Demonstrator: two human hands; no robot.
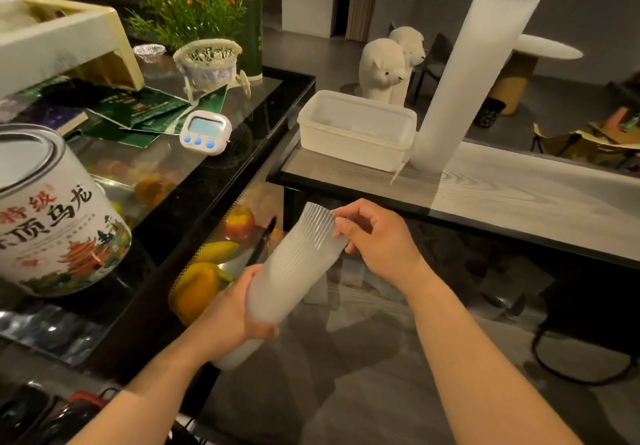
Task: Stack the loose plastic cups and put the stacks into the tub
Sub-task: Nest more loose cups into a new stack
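Head view: short cup stack [291, 278] base hidden behind left hand [228, 316], which grips it low; right hand [374, 236] pinches the ribbed rim. Translucent frosted plastic. Tall cup stack [474, 77] leans beside the rectangular tub [356, 129] on a grey woodgrain table [519, 195].

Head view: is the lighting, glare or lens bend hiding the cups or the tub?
Head view: dim warm light, yet the held cup stack and tub read clearly; glare streaks the glass counter; wide-angle bend tilts the tall stack; the foam box at the left edge is smeared.
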